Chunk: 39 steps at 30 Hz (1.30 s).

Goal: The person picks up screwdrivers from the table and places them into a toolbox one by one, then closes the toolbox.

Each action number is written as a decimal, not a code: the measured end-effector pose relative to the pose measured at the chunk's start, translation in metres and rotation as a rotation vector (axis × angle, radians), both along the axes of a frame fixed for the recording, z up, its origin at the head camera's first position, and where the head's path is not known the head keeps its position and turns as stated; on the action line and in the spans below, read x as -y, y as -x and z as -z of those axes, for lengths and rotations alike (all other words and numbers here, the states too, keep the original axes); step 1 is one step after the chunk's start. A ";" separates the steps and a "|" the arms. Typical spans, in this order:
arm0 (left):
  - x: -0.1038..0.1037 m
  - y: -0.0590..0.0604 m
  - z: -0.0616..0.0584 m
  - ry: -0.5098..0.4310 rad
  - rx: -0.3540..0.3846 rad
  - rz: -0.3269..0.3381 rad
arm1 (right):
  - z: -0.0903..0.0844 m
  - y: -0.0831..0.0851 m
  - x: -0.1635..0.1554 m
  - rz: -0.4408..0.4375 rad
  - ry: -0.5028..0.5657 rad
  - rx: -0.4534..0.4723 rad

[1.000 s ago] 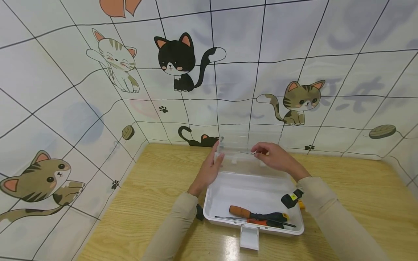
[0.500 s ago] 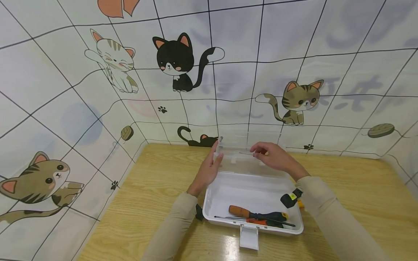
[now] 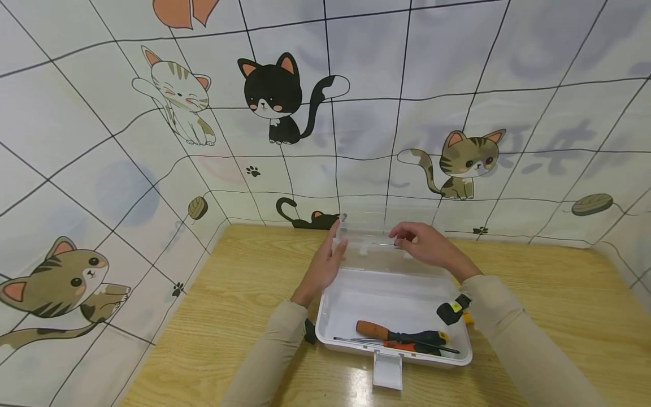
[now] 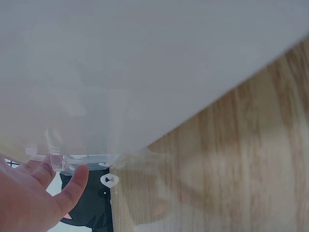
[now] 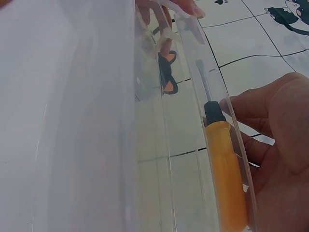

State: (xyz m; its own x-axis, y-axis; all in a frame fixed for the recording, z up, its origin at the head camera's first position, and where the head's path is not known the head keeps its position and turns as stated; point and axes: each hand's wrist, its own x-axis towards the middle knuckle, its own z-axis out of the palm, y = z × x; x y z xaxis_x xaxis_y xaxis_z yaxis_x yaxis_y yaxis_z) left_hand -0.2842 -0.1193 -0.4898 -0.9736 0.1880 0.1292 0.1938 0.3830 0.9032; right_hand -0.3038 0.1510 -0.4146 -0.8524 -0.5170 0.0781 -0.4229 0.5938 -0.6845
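Note:
A white box with a clear lid stands on the table, lid raised. My left hand grips the lid's left edge, thumb and fingers on opposite sides; the left wrist view shows the thumb against the clear plastic. At the lid's middle, my right hand pinches a small screwdriver, its thin shaft pointing left. The right wrist view shows its orange handle and dark collar through the clear plastic. In the head view the palm hides that handle.
Several screwdrivers lie at the box's front, one with an orange-brown and black handle, another red and black. A white latch hangs down in front. Something yellow peeks out beside the right sleeve. A cat-print wall covering rises behind.
The screwdriver's shaft has dropped slightly and lies more level against the lid. Both hands stay almost where they were.

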 end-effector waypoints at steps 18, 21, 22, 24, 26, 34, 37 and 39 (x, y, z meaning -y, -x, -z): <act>-0.001 0.001 -0.001 0.029 -0.003 -0.015 | -0.001 0.000 -0.004 0.050 -0.004 -0.039; 0.000 0.001 0.000 0.036 -0.004 -0.017 | -0.004 -0.001 -0.005 0.062 0.012 -0.040; 0.000 0.001 0.000 0.036 -0.006 -0.017 | -0.006 -0.002 -0.006 0.063 0.017 -0.040; 0.000 0.002 0.000 0.035 -0.002 -0.019 | -0.008 -0.003 -0.006 0.064 0.025 -0.044; 0.000 0.002 0.000 0.033 0.002 -0.021 | -0.010 -0.004 -0.006 0.066 0.030 -0.044; 0.001 0.001 -0.001 0.022 0.007 -0.011 | -0.012 -0.005 -0.011 0.077 0.034 -0.047; 0.001 0.000 -0.001 0.021 0.006 -0.007 | -0.011 -0.005 -0.013 0.081 0.034 -0.057; 0.001 0.000 -0.001 0.017 0.009 -0.005 | -0.011 -0.005 -0.015 0.090 0.036 -0.060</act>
State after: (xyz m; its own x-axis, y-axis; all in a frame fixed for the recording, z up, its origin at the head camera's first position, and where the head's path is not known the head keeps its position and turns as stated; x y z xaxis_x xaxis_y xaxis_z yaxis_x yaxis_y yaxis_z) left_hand -0.2839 -0.1204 -0.4889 -0.9756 0.1857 0.1176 0.1843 0.3995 0.8980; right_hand -0.2988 0.1656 -0.4039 -0.8885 -0.4346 0.1473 -0.4097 0.6067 -0.6812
